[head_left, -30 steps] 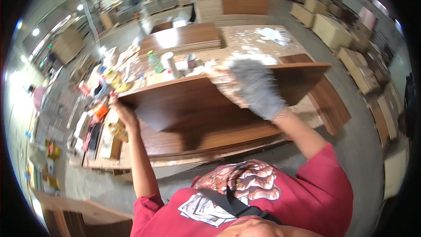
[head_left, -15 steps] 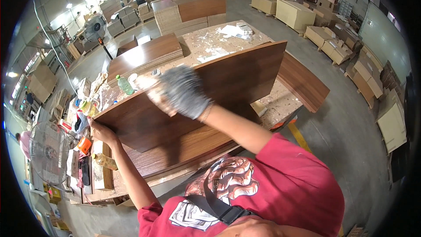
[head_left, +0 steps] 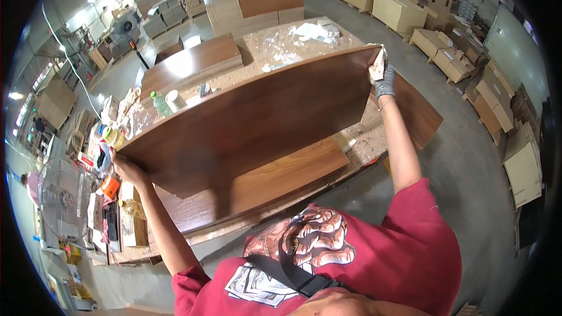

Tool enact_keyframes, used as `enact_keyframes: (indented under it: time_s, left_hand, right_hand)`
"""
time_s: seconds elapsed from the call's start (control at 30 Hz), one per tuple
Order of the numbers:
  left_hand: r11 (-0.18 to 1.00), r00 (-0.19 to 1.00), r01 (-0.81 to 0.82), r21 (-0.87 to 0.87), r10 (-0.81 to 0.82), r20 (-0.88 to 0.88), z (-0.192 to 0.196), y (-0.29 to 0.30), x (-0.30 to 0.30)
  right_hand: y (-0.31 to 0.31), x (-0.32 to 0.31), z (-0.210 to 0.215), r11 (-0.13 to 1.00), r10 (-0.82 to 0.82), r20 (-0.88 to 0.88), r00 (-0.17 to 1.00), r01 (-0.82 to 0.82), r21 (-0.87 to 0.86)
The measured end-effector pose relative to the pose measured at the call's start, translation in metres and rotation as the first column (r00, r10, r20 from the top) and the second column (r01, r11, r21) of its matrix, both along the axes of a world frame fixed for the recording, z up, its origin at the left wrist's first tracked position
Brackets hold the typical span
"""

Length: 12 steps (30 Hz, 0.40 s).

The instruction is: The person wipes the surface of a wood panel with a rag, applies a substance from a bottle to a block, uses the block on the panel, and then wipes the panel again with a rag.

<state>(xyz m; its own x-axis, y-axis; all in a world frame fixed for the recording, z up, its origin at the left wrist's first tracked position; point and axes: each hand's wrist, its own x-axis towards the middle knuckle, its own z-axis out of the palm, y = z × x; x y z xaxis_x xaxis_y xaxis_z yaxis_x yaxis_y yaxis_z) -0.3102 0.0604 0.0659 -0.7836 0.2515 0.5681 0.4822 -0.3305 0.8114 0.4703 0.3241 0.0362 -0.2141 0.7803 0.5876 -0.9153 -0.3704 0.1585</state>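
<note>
A long dark-brown wood-grain board [head_left: 252, 120] stands tilted on its long edge above the workbench [head_left: 263, 44]. My bare left hand [head_left: 127, 168] grips its left end, the fingers partly hidden by the board. At the far right corner is my right hand [head_left: 383, 82], in a grey glove, closed round a pale, stained cloth [head_left: 379, 63]. The cloth lies folded over the board's corner and top edge. Beneath the raised board, another brown board [head_left: 281, 184] lies flat on the bench.
Behind the board stand a green bottle [head_left: 159, 104], a white cup [head_left: 174, 100] and stacked brown panels [head_left: 193, 64]. Yellowish bottles, an orange box [head_left: 109, 187] and a caged fan [head_left: 64, 199] are at the left. Another brown panel [head_left: 418, 114] juts past the bench's right end.
My right hand has swept the cloth rightward from the left part of the board's top edge to its right corner. My left hand keeps its hold on the left end.
</note>
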Motion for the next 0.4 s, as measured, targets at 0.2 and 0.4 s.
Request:
enact_keyframes:
  time_s: [0.2, 0.4]
  left_hand:
    - [0.990, 0.999, 0.031, 0.136, -0.033, 0.011, 0.001, -0.020, -0.025]
    - [0.974, 0.984, 0.085, 0.210, -0.116, 0.138, 0.008, 0.001, 0.006]
  right_hand:
    - [-0.010, -0.033, -0.158, 0.824, 0.494, -0.741, 0.455, -0.518, 0.231]
    - [-0.025, 0.006, -0.264, 0.900, 0.200, -0.907, 0.371, -0.436, 0.020]
